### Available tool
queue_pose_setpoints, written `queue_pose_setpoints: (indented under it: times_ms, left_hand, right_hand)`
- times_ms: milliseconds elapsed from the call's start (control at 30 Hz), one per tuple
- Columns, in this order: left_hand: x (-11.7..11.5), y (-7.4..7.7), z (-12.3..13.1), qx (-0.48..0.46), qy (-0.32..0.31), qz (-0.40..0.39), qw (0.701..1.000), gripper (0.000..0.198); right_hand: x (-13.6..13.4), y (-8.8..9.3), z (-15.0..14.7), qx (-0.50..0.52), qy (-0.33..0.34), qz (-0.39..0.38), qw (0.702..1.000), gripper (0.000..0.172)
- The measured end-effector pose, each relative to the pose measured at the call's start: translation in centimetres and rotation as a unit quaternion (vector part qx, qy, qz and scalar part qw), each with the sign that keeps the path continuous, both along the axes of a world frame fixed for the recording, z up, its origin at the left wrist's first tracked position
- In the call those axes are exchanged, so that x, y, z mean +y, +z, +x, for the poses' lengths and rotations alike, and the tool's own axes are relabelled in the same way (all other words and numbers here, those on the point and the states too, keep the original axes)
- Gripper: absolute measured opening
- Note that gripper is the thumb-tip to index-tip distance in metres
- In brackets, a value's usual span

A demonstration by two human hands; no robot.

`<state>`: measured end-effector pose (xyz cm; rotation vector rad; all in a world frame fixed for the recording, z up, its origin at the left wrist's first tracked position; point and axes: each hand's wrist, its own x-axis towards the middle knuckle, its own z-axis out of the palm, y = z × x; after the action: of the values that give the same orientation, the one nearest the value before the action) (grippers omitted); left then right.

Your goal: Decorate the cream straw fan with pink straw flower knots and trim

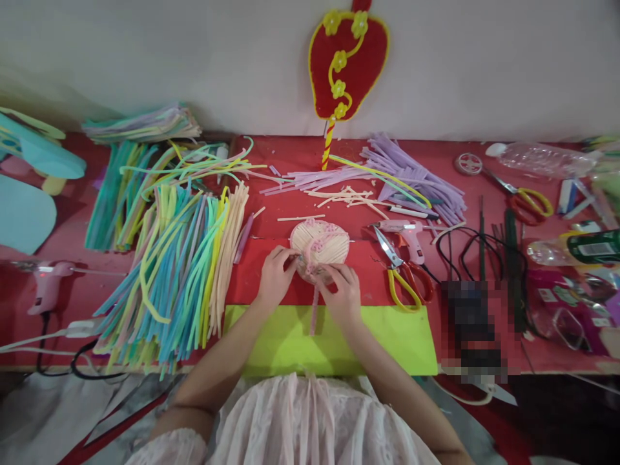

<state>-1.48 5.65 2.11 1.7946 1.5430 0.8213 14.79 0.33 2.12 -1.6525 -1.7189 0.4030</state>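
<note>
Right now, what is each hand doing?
Left hand: fingers curled, pinching the left edge of the cream fan.
Right hand: curled on the fan's lower edge, at the pink handle.

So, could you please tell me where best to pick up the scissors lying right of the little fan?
Probably by the red and yellow handle loops, reaching from the near edge: the scissors lie flat, blades pointing away towards the pink glue gun.

No text seems readable; the green bottle's label (595, 248) is blurred.
</note>
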Motion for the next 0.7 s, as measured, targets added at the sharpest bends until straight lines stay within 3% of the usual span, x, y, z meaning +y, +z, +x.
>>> queue_pose_setpoints:
  times_ms: [300, 700]
  left_hand:
    - [0.4, 0.1, 0.5, 0.009, 0.008, -0.011, 1.0, 0.011]
    - [1.4, 1.0, 0.7, 0.013, 0.007, -0.043, 0.999, 0.01]
  right_hand:
    - [0.2, -1.1, -1.4, -0.04, -0.008, 0.017, 0.999, 0.021]
    - [0.7, -0.5, -1.2, -0.022, 0.004, -0.013, 1.0, 0.017]
